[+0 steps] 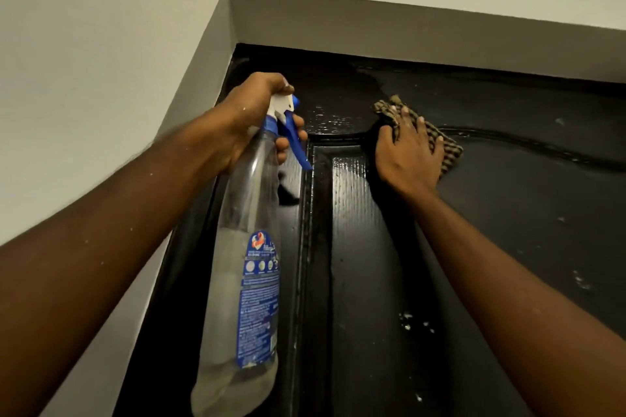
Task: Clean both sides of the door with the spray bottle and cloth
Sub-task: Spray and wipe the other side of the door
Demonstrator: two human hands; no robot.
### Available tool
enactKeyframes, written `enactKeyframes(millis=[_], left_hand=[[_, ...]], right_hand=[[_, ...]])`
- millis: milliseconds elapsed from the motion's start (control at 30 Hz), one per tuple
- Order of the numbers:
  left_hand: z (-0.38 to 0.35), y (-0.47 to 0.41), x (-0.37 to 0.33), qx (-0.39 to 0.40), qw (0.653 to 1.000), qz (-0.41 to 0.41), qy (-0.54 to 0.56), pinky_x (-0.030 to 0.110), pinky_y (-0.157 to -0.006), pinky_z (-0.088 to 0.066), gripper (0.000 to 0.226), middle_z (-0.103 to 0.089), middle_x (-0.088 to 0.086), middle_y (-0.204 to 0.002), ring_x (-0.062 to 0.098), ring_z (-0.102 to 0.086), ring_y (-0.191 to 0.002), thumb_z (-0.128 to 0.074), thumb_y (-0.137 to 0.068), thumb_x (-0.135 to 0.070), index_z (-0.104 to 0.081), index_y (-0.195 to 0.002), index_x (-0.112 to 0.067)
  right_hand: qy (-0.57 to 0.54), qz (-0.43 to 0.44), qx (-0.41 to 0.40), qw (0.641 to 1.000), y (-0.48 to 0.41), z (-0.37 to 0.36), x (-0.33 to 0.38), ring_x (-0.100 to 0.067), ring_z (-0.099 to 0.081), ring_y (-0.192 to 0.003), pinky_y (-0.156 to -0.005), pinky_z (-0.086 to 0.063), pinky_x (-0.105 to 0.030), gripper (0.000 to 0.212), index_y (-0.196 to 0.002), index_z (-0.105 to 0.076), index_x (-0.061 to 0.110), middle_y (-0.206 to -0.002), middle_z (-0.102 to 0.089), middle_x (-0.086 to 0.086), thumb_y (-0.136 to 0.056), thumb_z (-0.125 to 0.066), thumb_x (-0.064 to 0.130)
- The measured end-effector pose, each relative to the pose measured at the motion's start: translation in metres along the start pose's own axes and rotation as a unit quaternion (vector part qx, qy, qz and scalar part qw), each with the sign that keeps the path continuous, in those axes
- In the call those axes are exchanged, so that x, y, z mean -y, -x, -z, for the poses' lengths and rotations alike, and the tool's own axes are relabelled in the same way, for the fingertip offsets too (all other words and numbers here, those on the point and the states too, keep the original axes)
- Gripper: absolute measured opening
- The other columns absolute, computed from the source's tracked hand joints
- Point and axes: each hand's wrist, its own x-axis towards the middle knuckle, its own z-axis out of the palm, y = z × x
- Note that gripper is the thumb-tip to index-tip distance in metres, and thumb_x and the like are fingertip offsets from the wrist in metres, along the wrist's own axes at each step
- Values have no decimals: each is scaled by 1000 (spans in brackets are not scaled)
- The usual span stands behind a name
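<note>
Overhead, left hand (250, 122) grips the spray bottle (244, 274); right hand (408, 152) presses the cloth (440, 142) flat on the door (508, 213)

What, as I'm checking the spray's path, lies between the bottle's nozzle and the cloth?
Only the door, wet and glossy, lies between the spray bottle and the cloth; the head view shows no other thing there.
</note>
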Motion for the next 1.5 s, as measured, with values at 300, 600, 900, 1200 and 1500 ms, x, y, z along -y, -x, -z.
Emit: enactKeyframes(millis=[300, 600, 900, 1200, 1500], left_hand=[[-90, -13, -8, 28, 999, -16, 19, 17, -40, -45, 32, -64, 5, -75, 20, -65, -78, -43, -96, -34, -60, -95, -7], [-127, -26, -8, -46, 998, -49, -7, 19, -40, -47, 27, -61, 3, -76, 16, -62, -69, -42, -98, -34, -57, -104, -12], [-115, -27, -14, -65, 997, -44, -8, 17, -39, -48, 26, -65, 3, -69, 14, -66, -53, -42, -97, -32, -59, -94, -13], [-95, -14, -13, -22, 998, -55, 14, 16, -41, -47, 26, -65, 4, -77, 16, -70, -65, -42, -96, -31, -58, -101, -11], [-118, -17, -11, -20, 998, -58, 7, 16, -41, -47, 26, -60, 9, -91, 19, -60, -75, -44, -96, -31, -59, -100, -10]], right_hand=[[-217, -144, -120, 958, -30, 42, -51, -22, -26, -150, -125, -11, -41, 52, -152, -44, 19, -162, -35, -4, -104, -32, 35], [-115, 82, -19, 990, -70, 31, -68, -21, -41, -139, -122, -18, -49, 55, -138, -55, 22, -147, -52, -4, -96, -28, 46], [123, 346, 185, 912, -139, -7, 6, -16, -3, -156, -124, -1, -49, 56, -160, -16, 39, -169, -5, 9, -106, -23, 50], [104, -35, 26, 994, -142, 39, -107, -29, 0, -156, -123, 4, -56, 63, -161, -18, 26, -170, -7, -3, -102, -25, 49], [130, 360, 183, 906, -108, 9, -33, -11, -1, -155, -126, 0, -46, 54, -159, -13, 43, -169, -4, 13, -106, -23, 49]])
